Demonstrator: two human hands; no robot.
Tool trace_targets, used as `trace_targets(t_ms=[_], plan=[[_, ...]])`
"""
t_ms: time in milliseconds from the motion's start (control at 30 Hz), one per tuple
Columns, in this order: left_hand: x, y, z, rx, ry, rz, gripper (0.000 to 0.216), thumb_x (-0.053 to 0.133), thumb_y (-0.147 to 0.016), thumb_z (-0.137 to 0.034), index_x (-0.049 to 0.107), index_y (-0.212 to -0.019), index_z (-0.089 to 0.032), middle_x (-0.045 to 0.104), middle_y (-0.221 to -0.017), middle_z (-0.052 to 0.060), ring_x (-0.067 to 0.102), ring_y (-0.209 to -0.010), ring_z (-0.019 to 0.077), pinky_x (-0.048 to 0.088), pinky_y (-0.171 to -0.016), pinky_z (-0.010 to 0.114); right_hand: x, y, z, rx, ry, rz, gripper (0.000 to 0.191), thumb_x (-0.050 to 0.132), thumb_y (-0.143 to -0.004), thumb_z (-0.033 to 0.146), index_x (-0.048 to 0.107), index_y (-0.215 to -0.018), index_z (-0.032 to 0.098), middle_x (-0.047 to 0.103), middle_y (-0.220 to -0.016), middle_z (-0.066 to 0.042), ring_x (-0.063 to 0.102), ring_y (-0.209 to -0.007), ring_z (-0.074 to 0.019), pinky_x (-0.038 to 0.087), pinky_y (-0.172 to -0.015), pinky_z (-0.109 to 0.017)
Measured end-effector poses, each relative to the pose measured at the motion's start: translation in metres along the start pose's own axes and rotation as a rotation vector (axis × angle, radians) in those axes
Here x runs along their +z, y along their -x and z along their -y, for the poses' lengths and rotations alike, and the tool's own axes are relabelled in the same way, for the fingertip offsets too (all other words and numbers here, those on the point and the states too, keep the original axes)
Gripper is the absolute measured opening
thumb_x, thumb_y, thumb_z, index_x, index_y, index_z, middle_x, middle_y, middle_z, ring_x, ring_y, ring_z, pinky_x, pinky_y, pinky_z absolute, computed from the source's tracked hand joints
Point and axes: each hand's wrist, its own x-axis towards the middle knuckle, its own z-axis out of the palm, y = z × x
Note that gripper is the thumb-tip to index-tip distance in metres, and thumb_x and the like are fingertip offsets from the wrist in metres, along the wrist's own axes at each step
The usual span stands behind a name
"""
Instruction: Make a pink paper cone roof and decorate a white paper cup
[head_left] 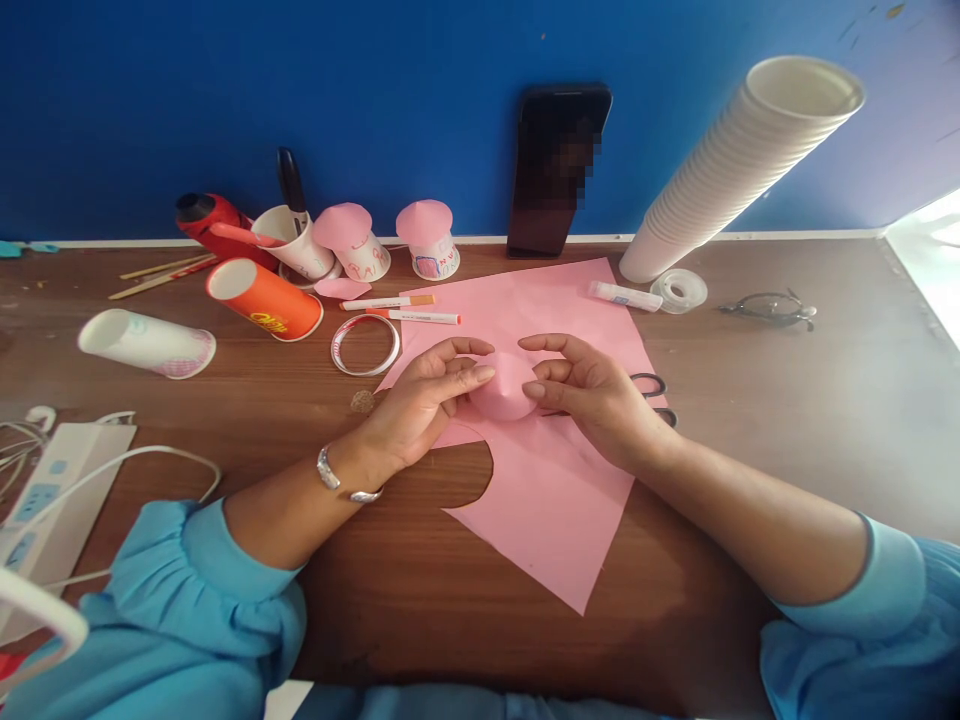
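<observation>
A small pink paper cone [504, 395] is held between my two hands above the pink paper sheet [562, 520]. My left hand [427, 395] grips its left side, thumb on top and fingers curled behind. On the right edge, my right hand [596, 400] pinches the cone with the thumb, its index finger arched above and apart from it. The sheet has a round piece cut out of its left edge. Black scissors [651, 384] lie on it, partly hidden behind my right hand. Two paper cups [370, 262] wear similar pink cone tops at the back.
A tall leaning stack of white cups [720, 170], clear tape [681, 290], a glue stick [626, 296] and glasses [772, 308] are at right. A phone [559, 170] leans on the blue wall. Markers [416, 317], a tape ring [365, 345], an orange cup [266, 302] and a power strip [60, 500] lie left.
</observation>
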Motion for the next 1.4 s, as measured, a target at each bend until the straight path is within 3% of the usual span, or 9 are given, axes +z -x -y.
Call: trace_targets(t_ms=[233,367,633,933,1200,1400], plan=[[-0.003,0.001,-0.002,-0.086,-0.06,0.107,0.043,0.09,-0.072,-0.031,0.068,-0.108,-0.022,0.072,-0.088,0.001,0.066,-0.08,0.0144,0.05,-0.073,0.027,-0.003,-0.002,-0.001,-0.023,0.026,0.001,0.053,0.086,-0.076,0.035,0.062,-0.121,0.021,0.066,-0.074,0.005,0.058,-0.065,-0.0113,0.047,-0.062,-0.026],[-0.003,0.001,-0.002,-0.084,-0.116,0.152,0.045,0.09,-0.071,-0.026,0.068,-0.11,-0.022,0.072,-0.086,0.001,0.066,-0.079,0.0143,0.05,-0.073,0.027,-0.002,-0.001,0.0,-0.015,0.053,0.02,0.047,0.085,-0.078,0.034,0.064,-0.119,0.021,0.065,-0.073,0.005,0.058,-0.064,-0.0104,0.046,-0.062,-0.025],[-0.001,-0.001,0.0,0.048,-0.078,-0.026,0.044,0.092,-0.069,-0.025,0.07,-0.106,-0.021,0.063,-0.079,-0.003,0.057,-0.073,0.0104,0.044,-0.068,0.023,0.0,-0.003,0.0,-0.074,0.033,-0.036,0.046,0.083,-0.08,0.036,0.062,-0.118,0.022,0.071,-0.092,-0.001,0.064,-0.077,-0.0138,0.051,-0.065,-0.026],[0.001,0.004,-0.003,-0.082,-0.04,0.06,0.049,0.089,-0.075,-0.033,0.071,-0.12,-0.024,0.072,-0.093,0.003,0.064,-0.082,0.0166,0.051,-0.073,0.029,-0.004,-0.004,-0.001,0.057,-0.143,0.025,0.053,0.088,-0.075,0.031,0.064,-0.121,0.023,0.066,-0.08,0.003,0.061,-0.068,-0.0121,0.05,-0.058,-0.025],[0.004,0.005,-0.004,-0.071,-0.012,0.066,0.047,0.085,-0.08,-0.029,0.075,-0.126,-0.027,0.076,-0.111,0.005,0.064,-0.097,0.0177,0.051,-0.085,0.029,-0.01,-0.005,0.002,0.068,-0.174,0.03,0.053,0.087,-0.077,0.032,0.064,-0.124,0.024,0.063,-0.078,0.004,0.06,-0.068,-0.0123,0.055,-0.061,-0.027],[0.003,0.005,-0.004,-0.035,-0.009,0.097,0.04,0.079,-0.085,-0.034,0.076,-0.123,-0.022,0.076,-0.116,0.008,0.066,-0.102,0.0212,0.052,-0.087,0.032,-0.011,-0.006,0.004,0.094,-0.171,0.042,0.056,0.088,-0.075,0.032,0.063,-0.125,0.024,0.069,-0.087,0.0,0.065,-0.074,-0.0151,0.056,-0.061,-0.027]])
